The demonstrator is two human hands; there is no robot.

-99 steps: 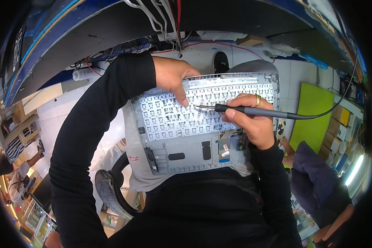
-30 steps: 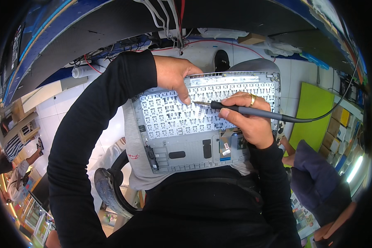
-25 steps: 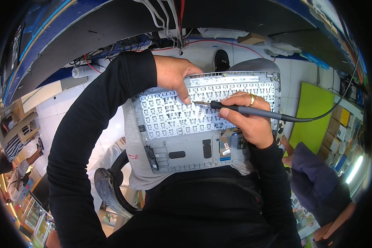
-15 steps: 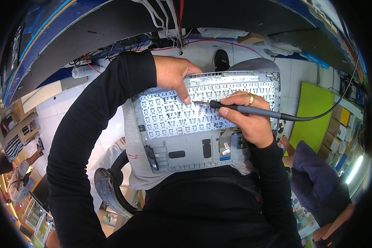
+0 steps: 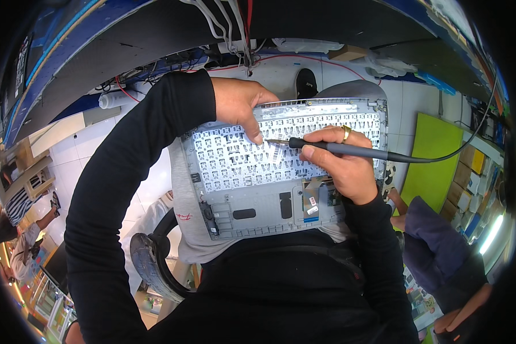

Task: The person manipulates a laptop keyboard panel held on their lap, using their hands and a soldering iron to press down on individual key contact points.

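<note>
A grey laptop top case rests across my lap, its inner side up. The silvery back of a keyboard fills its far part, with a small white label near the middle. My left hand grips the case's far edge, thumb pressed on the keyboard back and fingers hidden beneath. In my right hand is a soldering iron, held like a pen and pointing left. Its tip meets the keyboard back, or hovers just over it, right beside my left thumb; I cannot tell whether it touches.
The iron's dark cable runs off to the right and up. A dark workbench spans the far side, with white cables hanging down. A green board lies at right. A chair armrest is at left; other people are at both sides.
Almost nothing differs. The laptop top case and both hands have shifted very slightly left; the iron's tip stays beside my left thumb.
</note>
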